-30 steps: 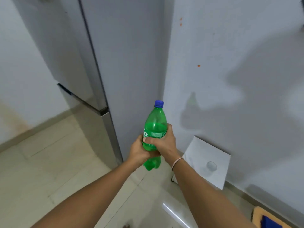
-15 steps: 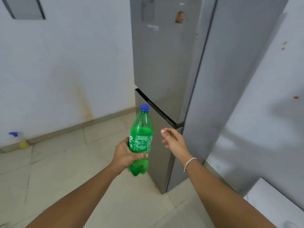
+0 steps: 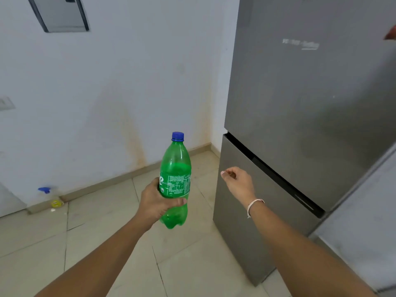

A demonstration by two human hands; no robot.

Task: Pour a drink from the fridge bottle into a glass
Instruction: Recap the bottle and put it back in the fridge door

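Head view: bottle [image 3: 175,181] in left hand [image 3: 157,203].

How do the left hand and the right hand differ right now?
The left hand grips the green bottle around its lower body; the right hand holds nothing. The left hand's thumb wraps across the bottle; the right hand's fingers curl loosely, close to the fridge. Both are raised forward at similar height.

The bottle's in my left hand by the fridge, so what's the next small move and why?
Probably bring the right hand to the blue cap and twist it off. The left hand grips the bottle upright, the cap is still on, and the right hand holds nothing. No glass is in view.
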